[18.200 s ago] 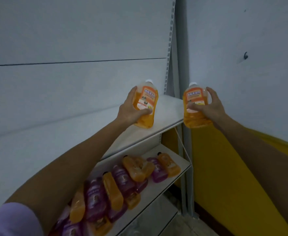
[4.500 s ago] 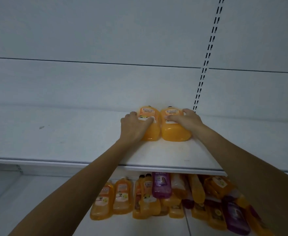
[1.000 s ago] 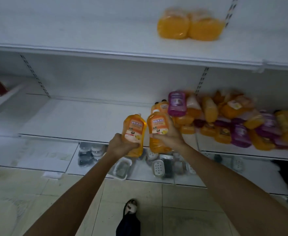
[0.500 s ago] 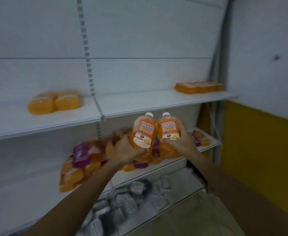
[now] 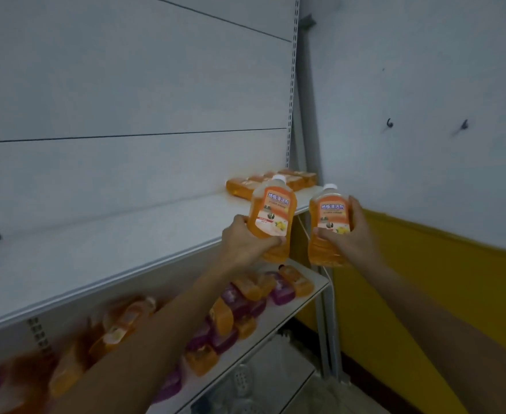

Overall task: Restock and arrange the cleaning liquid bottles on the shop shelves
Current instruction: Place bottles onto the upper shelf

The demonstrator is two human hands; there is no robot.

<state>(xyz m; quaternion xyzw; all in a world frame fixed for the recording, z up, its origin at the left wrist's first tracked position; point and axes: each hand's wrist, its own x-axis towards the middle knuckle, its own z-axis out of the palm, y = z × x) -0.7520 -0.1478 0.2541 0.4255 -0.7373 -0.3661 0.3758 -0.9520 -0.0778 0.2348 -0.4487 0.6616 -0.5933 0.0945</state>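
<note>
Grip check: left hand wrapped tight round the bottom of the left bottle, thumb across the front under the label. Same deal with the right hand on the right bottle, thumb low on the front, fingers curled up the far side. Both orange, white caps, upright. Holding the left one by the front edge of the top shelf near its right end, the right one just past that end. More orange bottles lying at the back right corner. Messy orange and purple pile on the lower shelf.
</note>
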